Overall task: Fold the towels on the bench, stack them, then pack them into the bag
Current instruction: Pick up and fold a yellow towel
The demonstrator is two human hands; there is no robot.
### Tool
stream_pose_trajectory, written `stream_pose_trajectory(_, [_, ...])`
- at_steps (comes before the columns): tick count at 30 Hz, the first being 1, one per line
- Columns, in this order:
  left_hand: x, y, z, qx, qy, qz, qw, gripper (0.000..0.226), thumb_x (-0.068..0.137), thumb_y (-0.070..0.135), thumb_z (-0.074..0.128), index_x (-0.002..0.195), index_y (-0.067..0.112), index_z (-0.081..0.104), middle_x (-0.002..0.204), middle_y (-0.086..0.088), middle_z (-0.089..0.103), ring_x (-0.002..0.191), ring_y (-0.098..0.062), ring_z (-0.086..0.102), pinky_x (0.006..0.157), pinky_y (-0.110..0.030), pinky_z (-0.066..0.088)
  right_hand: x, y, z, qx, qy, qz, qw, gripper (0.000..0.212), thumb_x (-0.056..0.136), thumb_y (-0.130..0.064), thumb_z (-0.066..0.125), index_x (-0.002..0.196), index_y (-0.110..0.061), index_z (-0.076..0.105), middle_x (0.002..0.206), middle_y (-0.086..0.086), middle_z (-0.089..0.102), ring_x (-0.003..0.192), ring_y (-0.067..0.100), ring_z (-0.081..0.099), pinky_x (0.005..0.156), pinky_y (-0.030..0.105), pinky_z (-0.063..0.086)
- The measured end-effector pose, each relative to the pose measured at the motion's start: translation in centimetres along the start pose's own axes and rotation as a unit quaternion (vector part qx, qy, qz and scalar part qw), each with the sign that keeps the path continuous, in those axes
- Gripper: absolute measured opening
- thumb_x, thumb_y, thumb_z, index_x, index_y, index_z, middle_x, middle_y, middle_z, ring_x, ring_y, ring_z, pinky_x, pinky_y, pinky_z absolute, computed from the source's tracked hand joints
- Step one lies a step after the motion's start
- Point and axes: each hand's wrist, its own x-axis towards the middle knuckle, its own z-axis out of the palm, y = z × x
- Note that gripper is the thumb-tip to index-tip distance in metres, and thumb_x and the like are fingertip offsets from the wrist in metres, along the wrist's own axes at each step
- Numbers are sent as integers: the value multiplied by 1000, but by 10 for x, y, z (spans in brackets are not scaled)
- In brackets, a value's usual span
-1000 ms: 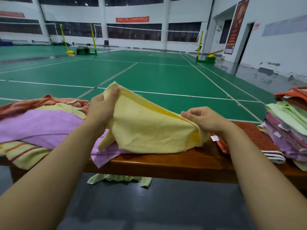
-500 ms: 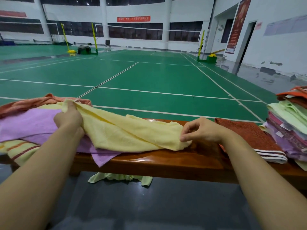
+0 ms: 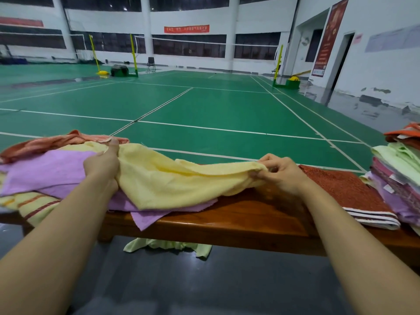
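Stretching a yellow towel (image 3: 181,180) between both hands, the person holds it low over the wooden bench (image 3: 238,214) at about 6 o'clock in the view. The left hand (image 3: 103,163) has its fingers curled round the towel's left end, thumb up, at about 9 o'clock; the right hand (image 3: 280,172) pinches the right end between fingertips at about 3 o'clock. Holding two ends apart like this pulls the cloth flat, which I judge to be the set-up for a first fold.

The towel sags in the middle and its near edge drapes onto a purple towel (image 3: 47,173), which lies on a loose heap at 9 o'clock along with an orange towel (image 3: 45,144) and a striped towel (image 3: 29,203). That heap looks like the unfolded supply, kept on the left so each piece can be drawn to the bare middle of the bench.

A red towel (image 3: 345,189) lies folded flat just right of the right hand, and a stack of folded towels (image 3: 395,173) rises at 3 o'clock, so finished pieces seem to go right. A pale green towel (image 3: 168,244) lies on the floor under the bench. No bag shows.

A red banner (image 3: 186,29) on the far wall and a tall red poster (image 3: 327,39) at 1 o'clock carry writing too small to read. White tags on the stacked towels are also unreadable.
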Motion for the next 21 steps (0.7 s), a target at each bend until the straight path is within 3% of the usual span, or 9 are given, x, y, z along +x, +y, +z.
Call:
stream_pose_trajectory(2, [-1, 1, -1, -5, -8, 0, 1000, 73, 89, 51, 72, 141, 6, 48, 140, -10, 56, 125, -26, 53, 106, -36, 45, -1, -1, -9, 41, -1, 4, 999, 27, 80, -34, 75, 92, -11, 80, 95, 11, 72, 85, 9, 64, 79, 26, 50])
stream_pose_trajectory(5, [0, 2, -2, -13, -15, 5, 1000, 70, 91, 49, 70, 143, 7, 47, 139, -9, 56, 123, -26, 53, 104, -35, 47, -6, -2, -17, 50, -12, 29, 998, 17, 91, -25, 69, 96, -12, 80, 87, -4, 78, 75, 0, 66, 69, 13, 49])
stream_pose_trajectory(7, [1, 3, -2, -15, -22, 16, 1000, 68, 93, 48, 68, 144, 7, 48, 136, -6, 56, 122, -24, 54, 102, -33, 47, -9, 2, -22, 32, 18, 26, 999, 19, 96, -22, 66, 96, -10, 80, 85, 0, 78, 68, 1, 65, 63, 11, 46])
stream_pose_trajectory(10, [3, 3, -1, -2, -38, 45, 998, 67, 93, 51, 66, 144, 10, 52, 139, -4, 57, 123, -23, 54, 107, -34, 45, -12, 2, -33, 39, 79, 20, 996, 22, 97, -24, 64, 95, -9, 80, 86, 6, 78, 69, 11, 62, 61, 14, 46])
stream_pose_trajectory(12, [2, 2, 2, 4, -52, 59, 997, 62, 96, 49, 63, 143, 11, 53, 133, 3, 57, 117, -20, 53, 102, -29, 43, -13, -3, -35, 45, 90, 33, 994, 26, 94, -36, 66, 90, -14, 80, 85, 3, 77, 71, 16, 60, 63, 22, 45])
stream_pose_trajectory(15, [0, 1, 8, 1, -60, 66, 996, 57, 100, 44, 59, 143, 9, 53, 119, 3, 50, 107, -16, 46, 90, -23, 37, -11, -15, -27, -5, 29, 93, 995, 41, 83, -55, 70, 81, -15, 79, 73, -3, 74, 62, 10, 55, 58, 24, 42])
stream_pose_trajectory(18, [-4, 2, 9, -2, -58, 66, 996, 58, 99, 45, 60, 145, 10, 51, 132, -1, 55, 113, -17, 49, 92, -23, 38, -7, -24, -17, -124, -85, 145, 978, 50, 72, -65, 77, 81, -16, 76, 68, -6, 71, 58, 4, 56, 57, 20, 43])
stream_pose_trajectory(21, [-2, 1, 6, 5, -56, 75, 996, 58, 99, 45, 60, 145, 10, 51, 141, -6, 55, 116, -18, 50, 95, -24, 38, -4, -24, -8, -165, -147, 167, 961, 66, 52, -70, 85, 91, -19, 71, 79, -7, 72, 72, 8, 61, 66, 24, 48])
